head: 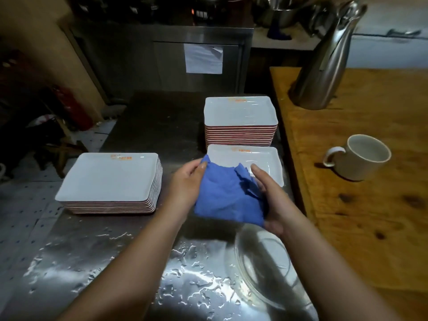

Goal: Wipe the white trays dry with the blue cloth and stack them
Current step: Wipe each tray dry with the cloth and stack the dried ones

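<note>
Mug (361, 157) & jug (324, 66) rt; glass bowl (261, 262) under rt hand (275, 205).

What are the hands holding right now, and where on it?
Both hold the blue cloth: the left hand pinches its upper left corner, and the right hand grips its right edge. Neither holds a tray.

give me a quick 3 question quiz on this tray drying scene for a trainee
1. True or false: both hands hold the blue cloth.
2. Which stack of white trays is taller? A) the left stack B) the far stack
3. Fill in: the single tray lies directly in front of the ____ stack.

Key:
1. True: the left hand and right hand each grip an edge.
2. B.
3. Far.
</note>
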